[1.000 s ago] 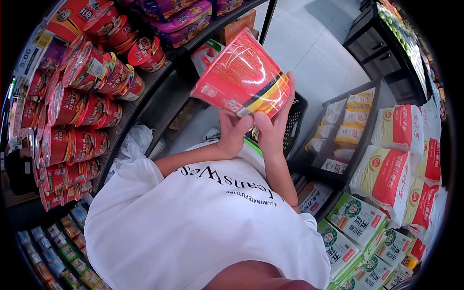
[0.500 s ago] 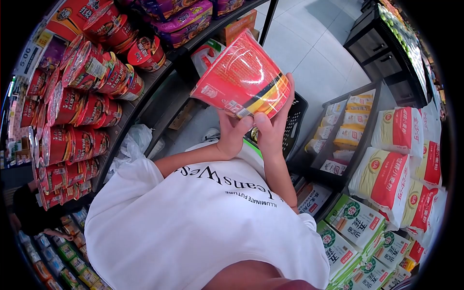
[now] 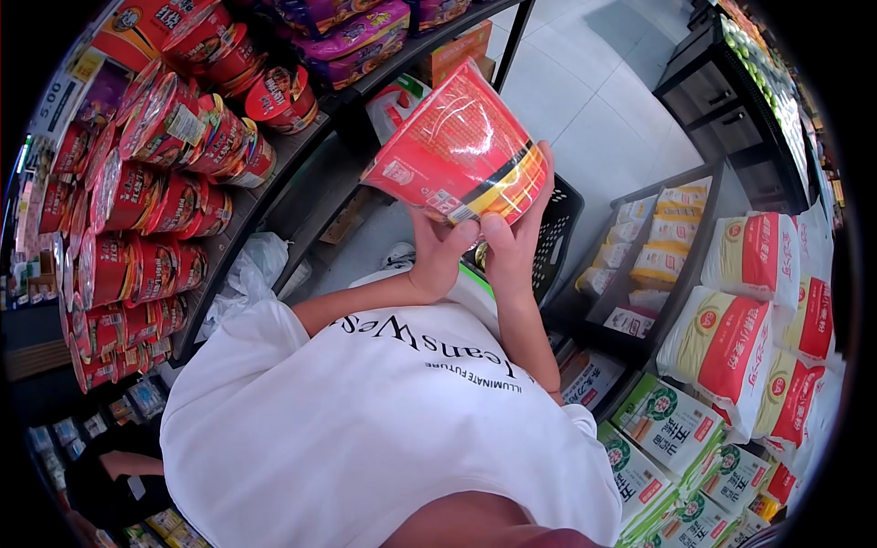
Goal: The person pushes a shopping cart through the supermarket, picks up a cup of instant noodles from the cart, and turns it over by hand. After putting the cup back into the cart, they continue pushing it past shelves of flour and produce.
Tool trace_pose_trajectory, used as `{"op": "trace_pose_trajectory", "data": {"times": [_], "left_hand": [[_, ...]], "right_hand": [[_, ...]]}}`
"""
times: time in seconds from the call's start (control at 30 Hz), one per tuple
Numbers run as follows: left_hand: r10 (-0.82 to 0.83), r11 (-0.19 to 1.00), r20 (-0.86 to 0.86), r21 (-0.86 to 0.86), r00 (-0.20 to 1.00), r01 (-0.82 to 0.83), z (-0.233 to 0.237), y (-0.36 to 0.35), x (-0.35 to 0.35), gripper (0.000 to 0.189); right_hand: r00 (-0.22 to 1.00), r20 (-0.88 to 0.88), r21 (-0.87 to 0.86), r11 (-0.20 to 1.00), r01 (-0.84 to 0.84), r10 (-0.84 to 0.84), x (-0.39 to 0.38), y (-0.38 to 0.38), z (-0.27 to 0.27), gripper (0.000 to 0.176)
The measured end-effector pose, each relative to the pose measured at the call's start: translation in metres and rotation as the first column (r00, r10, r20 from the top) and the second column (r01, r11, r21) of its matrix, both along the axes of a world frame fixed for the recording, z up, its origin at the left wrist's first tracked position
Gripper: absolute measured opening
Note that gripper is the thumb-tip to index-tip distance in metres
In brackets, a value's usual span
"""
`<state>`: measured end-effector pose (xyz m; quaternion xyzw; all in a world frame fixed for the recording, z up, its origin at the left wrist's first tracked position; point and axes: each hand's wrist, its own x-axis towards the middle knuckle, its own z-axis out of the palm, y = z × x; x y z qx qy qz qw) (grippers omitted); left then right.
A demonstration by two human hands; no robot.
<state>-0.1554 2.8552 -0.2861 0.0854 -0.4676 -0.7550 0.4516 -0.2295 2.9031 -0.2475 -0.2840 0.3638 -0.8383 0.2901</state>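
Note:
A large red noodle cup [image 3: 461, 146] in clear wrap is held up in front of my chest, its printed side with small text and a barcode facing me. My left hand [image 3: 440, 251] grips it from below on the left, thumb on the wrapped lower edge. On the right, my right hand [image 3: 519, 233] wraps the cup's side, its thumb beside the other one and its fingers partly hidden behind the cup. Stacked red noodle cups [image 3: 151, 205] fill the shelf on the left.
Purple noodle packs [image 3: 352, 41] lie on the upper shelf. A black basket [image 3: 557, 239] stands behind my right hand. On the right are a bin of yellow packets [image 3: 671, 228], flour bags [image 3: 722, 342] and green-white boxes [image 3: 671, 420]. Another person's arm [image 3: 132, 464] shows at lower left.
The other person at lower left has moved lower and nearer to me. The surroundings have shifted slightly in view; both my hands keep the same grip on the cup.

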Motion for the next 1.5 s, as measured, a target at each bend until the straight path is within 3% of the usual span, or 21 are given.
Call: {"op": "trace_pose_trajectory", "data": {"times": [1.3,1.5], "left_hand": [[-0.004,1.0,0.001,0.023,1.0,0.004,0.002,-0.011,0.011,0.08],[0.005,1.0,-0.026,-0.009,1.0,-0.005,0.001,-0.016,0.012,0.083]], "right_hand": [[1.0,-0.026,0.004,1.0,0.003,-0.002,0.01,-0.008,0.0,0.103],[0.998,-0.024,0.011,0.998,0.061,-0.061,0.016,-0.008,0.0,0.105]]}}
